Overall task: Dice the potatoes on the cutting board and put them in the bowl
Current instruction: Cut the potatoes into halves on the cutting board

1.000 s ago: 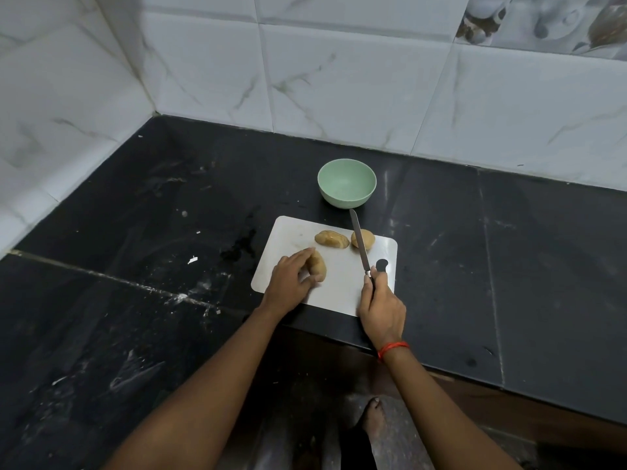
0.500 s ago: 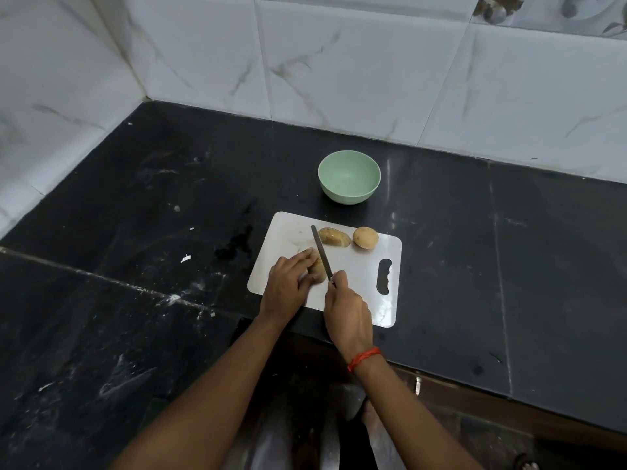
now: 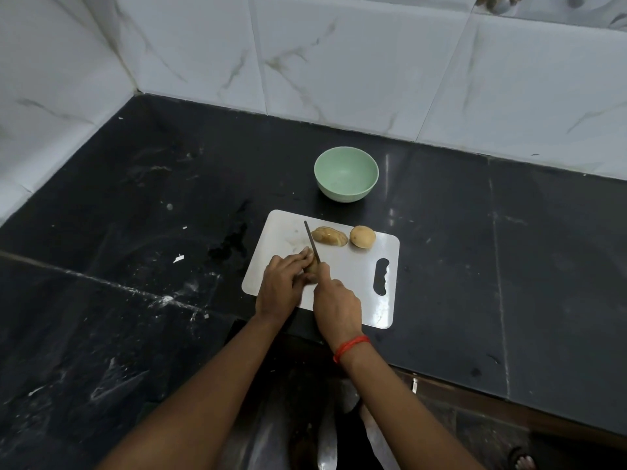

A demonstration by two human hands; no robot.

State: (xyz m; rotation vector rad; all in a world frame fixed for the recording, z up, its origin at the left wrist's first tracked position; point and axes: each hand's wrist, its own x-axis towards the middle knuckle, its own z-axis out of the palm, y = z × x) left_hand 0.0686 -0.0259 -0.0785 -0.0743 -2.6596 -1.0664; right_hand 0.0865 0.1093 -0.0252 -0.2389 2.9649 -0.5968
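A white cutting board (image 3: 359, 276) lies near the counter's front edge. My left hand (image 3: 281, 286) grips a potato (image 3: 312, 266) on the board's left part; most of it is hidden under my fingers. My right hand (image 3: 336, 307) holds a knife (image 3: 311, 240) whose blade lies across that potato, tip pointing away from me. Two whole potatoes, an oblong one (image 3: 329, 236) and a round one (image 3: 362, 236), sit at the board's far edge. A pale green bowl (image 3: 346, 164) stands empty just beyond the board.
The black stone counter (image 3: 509, 249) meets white marble-tiled walls (image 3: 339, 62) at the back and left. White specks and a dark wet stain (image 3: 230, 244) lie left of the board. The counter's front edge runs just under my wrists.
My right hand has brought the knife from the board's right side leftward onto the potato under my left hand. The blade now sits further over it than half a second ago.
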